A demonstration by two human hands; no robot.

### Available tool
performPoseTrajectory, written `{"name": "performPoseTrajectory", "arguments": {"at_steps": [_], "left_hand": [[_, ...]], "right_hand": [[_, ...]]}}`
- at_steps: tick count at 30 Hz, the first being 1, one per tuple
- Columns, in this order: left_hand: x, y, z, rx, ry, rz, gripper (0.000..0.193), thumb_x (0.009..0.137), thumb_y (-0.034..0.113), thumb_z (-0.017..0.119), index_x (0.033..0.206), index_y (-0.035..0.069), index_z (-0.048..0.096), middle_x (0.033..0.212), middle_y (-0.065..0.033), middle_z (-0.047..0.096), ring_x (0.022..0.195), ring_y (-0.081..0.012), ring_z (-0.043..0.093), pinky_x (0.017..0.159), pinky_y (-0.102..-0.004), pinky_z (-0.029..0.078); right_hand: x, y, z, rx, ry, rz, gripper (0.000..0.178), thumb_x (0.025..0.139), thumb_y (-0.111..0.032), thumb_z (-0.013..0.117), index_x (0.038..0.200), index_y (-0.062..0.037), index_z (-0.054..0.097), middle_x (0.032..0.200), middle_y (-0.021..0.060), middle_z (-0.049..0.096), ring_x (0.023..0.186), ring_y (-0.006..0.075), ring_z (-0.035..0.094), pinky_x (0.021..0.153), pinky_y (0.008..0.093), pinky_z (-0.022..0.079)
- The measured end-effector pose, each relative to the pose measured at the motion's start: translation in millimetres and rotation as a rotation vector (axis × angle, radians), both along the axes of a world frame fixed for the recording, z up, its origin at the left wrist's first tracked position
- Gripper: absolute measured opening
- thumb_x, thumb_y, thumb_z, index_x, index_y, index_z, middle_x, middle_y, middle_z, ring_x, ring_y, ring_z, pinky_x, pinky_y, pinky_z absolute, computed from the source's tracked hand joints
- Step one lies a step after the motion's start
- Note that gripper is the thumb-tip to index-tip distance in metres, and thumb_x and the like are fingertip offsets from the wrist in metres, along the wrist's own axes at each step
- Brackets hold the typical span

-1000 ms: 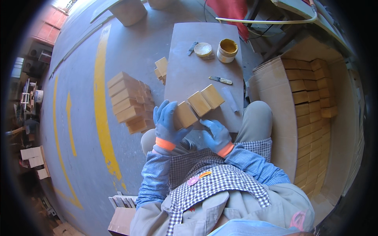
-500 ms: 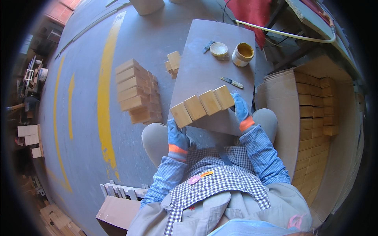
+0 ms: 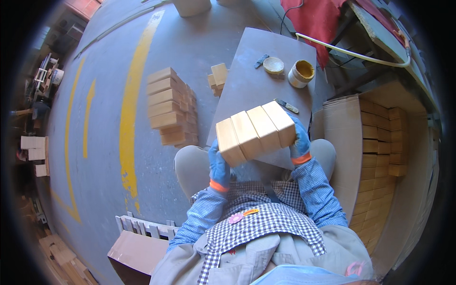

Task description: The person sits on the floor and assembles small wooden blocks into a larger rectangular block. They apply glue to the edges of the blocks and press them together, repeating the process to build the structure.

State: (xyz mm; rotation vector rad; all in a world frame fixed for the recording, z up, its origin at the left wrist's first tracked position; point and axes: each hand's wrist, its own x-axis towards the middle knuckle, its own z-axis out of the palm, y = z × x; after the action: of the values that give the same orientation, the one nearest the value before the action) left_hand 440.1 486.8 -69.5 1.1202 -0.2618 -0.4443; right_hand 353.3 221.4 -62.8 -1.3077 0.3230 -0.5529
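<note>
Gripping a row of four blocks (image 3: 255, 131) between them, the left hand (image 3: 219, 164) closes on one end and the right hand (image 3: 301, 141) on the other, above the table's (image 3: 237, 83) near end. A knife (image 3: 287, 106) and open pot (image 3: 302, 74) lie beyond; a stack (image 3: 172, 107) stands left, a filled carton (image 3: 341, 142) right.
</note>
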Motion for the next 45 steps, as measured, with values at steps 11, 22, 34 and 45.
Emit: {"name": "performPoseTrajectory", "arguments": {"at_steps": [11,22,34,45], "left_hand": [[-5.8,3.0,-14.6,-0.002,-0.014,0.112,0.054,0.1,0.034,0.06,0.141,0.001,0.053,0.136,-0.0121,0.062,0.12,-0.0225,0.062,0.101,-0.0366,0.053],[-1.4,8.0,-13.1,0.041,-0.056,0.049,0.046,0.1,0.028,0.054,0.137,0.001,0.054,0.137,-0.0125,0.057,0.12,-0.0227,0.058,0.102,-0.0365,0.046],[3.9,11.3,-8.8,0.039,-0.098,-0.06,0.05,0.102,0.027,0.046,0.145,0.002,0.047,0.153,-0.016,0.046,0.136,-0.0278,0.048,0.115,-0.0409,0.037],[8.0,2.1,8.3,0.04,0.002,-0.041,0.05,0.1,0.03,0.049,0.138,-0.002,0.056,0.151,-0.0157,0.049,0.134,-0.0276,0.051,0.113,-0.0391,0.04]], "right_hand": [[-19.5,17.0,-18.1,0.265,-0.176,-0.083,0.055,0.096,-0.032,0.048,0.137,0.0034,0.055,0.142,0.017,0.057,0.129,0.0293,0.056,0.113,0.039,0.041],[-17.8,22.2,-0.4,0.186,-0.176,-0.082,0.057,0.098,-0.039,0.05,0.139,0.0001,0.055,0.143,0.0163,0.057,0.129,0.0287,0.057,0.111,0.0402,0.043],[-17.8,28.3,-1.5,0.2,-0.121,-0.136,0.053,0.097,-0.032,0.047,0.139,0.0,0.055,0.142,0.0159,0.058,0.129,0.0287,0.056,0.113,0.04,0.042],[-16.5,37.3,3.1,-0.001,0.066,-0.197,0.052,0.104,-0.037,0.039,0.139,-0.0015,0.055,0.14,0.0145,0.06,0.127,0.0276,0.058,0.111,0.0394,0.043]]}}
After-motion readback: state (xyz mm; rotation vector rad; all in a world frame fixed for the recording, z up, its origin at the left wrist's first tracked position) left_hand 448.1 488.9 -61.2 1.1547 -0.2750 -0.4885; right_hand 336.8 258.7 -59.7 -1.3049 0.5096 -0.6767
